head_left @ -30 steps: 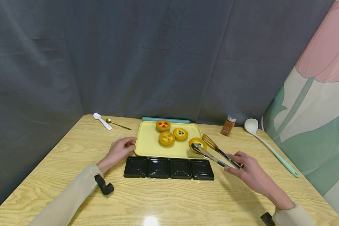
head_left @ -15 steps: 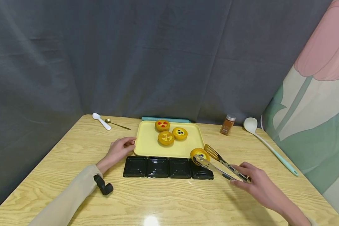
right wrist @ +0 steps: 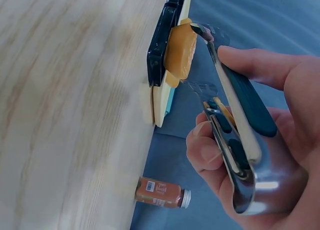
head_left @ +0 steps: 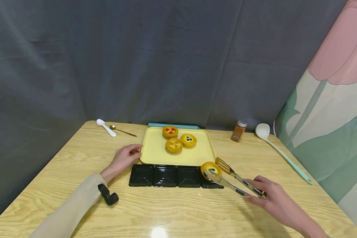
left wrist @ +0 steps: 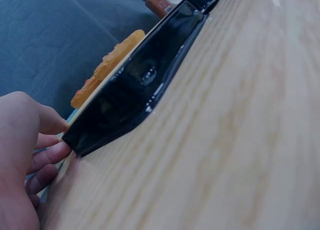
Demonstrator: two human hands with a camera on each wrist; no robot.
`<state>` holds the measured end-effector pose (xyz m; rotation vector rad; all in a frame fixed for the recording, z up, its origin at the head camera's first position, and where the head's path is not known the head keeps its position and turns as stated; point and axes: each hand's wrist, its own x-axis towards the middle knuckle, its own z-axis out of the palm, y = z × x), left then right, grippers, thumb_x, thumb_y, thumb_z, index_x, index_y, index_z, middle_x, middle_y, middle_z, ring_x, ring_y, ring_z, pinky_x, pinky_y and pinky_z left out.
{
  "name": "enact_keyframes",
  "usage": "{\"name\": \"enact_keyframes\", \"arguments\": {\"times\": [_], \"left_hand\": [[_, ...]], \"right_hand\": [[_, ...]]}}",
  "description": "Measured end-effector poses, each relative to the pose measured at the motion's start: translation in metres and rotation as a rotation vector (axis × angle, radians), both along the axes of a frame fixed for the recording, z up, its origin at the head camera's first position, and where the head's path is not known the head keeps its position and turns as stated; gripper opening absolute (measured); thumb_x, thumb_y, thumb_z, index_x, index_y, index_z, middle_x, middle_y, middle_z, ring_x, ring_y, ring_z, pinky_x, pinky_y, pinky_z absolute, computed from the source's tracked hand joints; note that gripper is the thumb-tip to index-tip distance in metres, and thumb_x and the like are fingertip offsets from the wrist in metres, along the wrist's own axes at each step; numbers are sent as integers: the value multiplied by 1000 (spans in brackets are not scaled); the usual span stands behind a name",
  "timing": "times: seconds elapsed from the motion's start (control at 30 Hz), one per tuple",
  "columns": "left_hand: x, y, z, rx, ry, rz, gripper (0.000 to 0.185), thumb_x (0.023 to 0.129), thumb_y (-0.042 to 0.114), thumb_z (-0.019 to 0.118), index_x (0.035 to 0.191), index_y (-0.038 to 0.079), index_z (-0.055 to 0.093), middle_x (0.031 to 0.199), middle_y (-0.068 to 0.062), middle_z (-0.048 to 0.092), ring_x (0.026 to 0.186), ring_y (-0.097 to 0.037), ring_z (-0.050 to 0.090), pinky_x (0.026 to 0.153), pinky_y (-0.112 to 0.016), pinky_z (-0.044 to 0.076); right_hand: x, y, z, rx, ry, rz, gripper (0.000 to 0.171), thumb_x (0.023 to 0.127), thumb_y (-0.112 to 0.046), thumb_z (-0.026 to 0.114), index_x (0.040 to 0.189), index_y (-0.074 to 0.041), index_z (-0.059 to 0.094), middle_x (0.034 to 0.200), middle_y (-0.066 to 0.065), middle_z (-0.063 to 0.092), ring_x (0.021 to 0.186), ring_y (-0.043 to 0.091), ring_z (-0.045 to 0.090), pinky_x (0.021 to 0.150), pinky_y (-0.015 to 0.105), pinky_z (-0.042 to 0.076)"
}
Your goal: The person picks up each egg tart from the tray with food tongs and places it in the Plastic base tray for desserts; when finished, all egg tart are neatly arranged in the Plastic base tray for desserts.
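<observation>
Gripping a pair of metal tongs (head_left: 235, 178), the right hand (head_left: 270, 195) is curling its fingers round their handles near the front right of the worktop (head_left: 178, 211). The tongs are running up and to the left from that hand, their long axis slanting toward the row of black trays (head_left: 166, 176), and their tips are clamping a small yellow tart (head_left: 211, 169). That tart is sitting over the rightmost black tray (head_left: 212, 182), at the near right corner of the yellow tray (head_left: 154, 155); whether it is resting in the black tray or hanging just above it cannot be told from the head view. In the right wrist view the tart (right wrist: 180, 52) is pressing close against the black tray's edge (right wrist: 159, 44), with the tongs (right wrist: 235, 125) closing over it from above.

So the tart is lying ahead and to the left of the right hand, a tong's length off, and this hand is by far the nearer one. The left hand (head_left: 125, 158) is resting on the worktop well apart from the tart, its loosely bent fingers (left wrist: 47, 155) touching the left edge of the yellow tray and grasping nothing that can be made out. Three more tarts (head_left: 178, 140) are sitting together at the back of the yellow tray.
</observation>
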<state>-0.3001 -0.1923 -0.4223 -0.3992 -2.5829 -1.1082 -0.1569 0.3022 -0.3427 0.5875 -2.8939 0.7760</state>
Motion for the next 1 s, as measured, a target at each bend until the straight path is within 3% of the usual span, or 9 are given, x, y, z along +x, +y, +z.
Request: {"name": "enact_keyframes", "arguments": {"times": [0.5,0.73,1.0], "left_hand": [[0,0,0,-3,3,1,37,93,16,69,127,3,69,100,0,71,96,-23,65,98,-55,33],[0,0,0,0,0,-3,37,93,16,69,128,3,69,100,0,71,96,-23,65,98,-56,32],[0,0,-1,1,0,5,37,92,15,70,127,3,69,100,-1,71,96,-24,65,98,-56,32]], "right_hand": [[1,1,-5,-5,-47,-13,59,91,-34,76,134,3,62,96,-2,56,75,5,44,57,25,39],[3,-1,-3,25,16,-29,58,88,-33,79,132,1,64,91,-3,52,72,5,42,57,25,37],[2,-7,5,33,77,-58,60,87,-32,80,134,2,62,101,-1,54,73,7,41,57,26,36]]}}
